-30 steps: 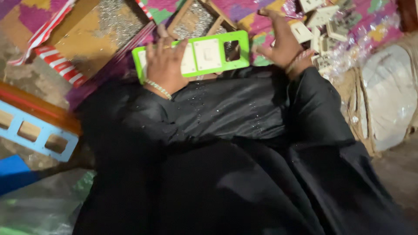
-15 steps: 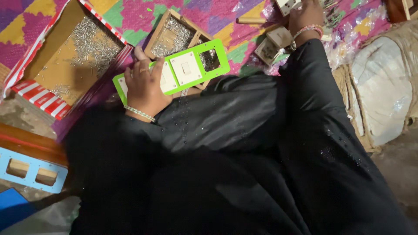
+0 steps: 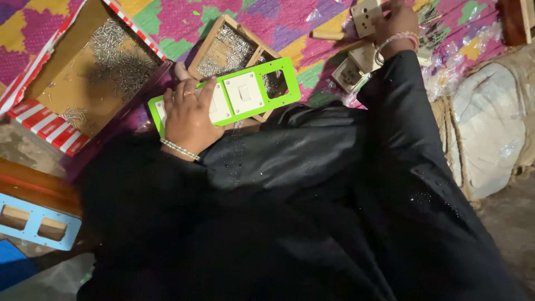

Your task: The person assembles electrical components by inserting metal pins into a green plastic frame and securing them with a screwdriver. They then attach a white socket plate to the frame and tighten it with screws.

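Note:
My left hand (image 3: 189, 117) grips a bright green switch plate (image 3: 262, 92) with two white switches fitted and one empty rectangular opening at its right end. It rests on my lap in black cloth. My right hand (image 3: 397, 22) reaches out to the far right and closes on a cream socket module (image 3: 366, 15) lifted from a pile of similar parts. A small wooden box of screws (image 3: 231, 47) lies just behind the green plate.
A large cardboard box (image 3: 95, 72) with loose screws sits at the left on a colourful woven mat (image 3: 184, 17). More cream modules (image 3: 348, 75) lie near my right arm. A tied white sack (image 3: 490, 134) stands right. A blue plate (image 3: 36, 220) lies lower left.
My right hand has stretched farther away to the pile and picked up a cream module. My left hand keeps hold of the green plate, which shifted slightly right in view.

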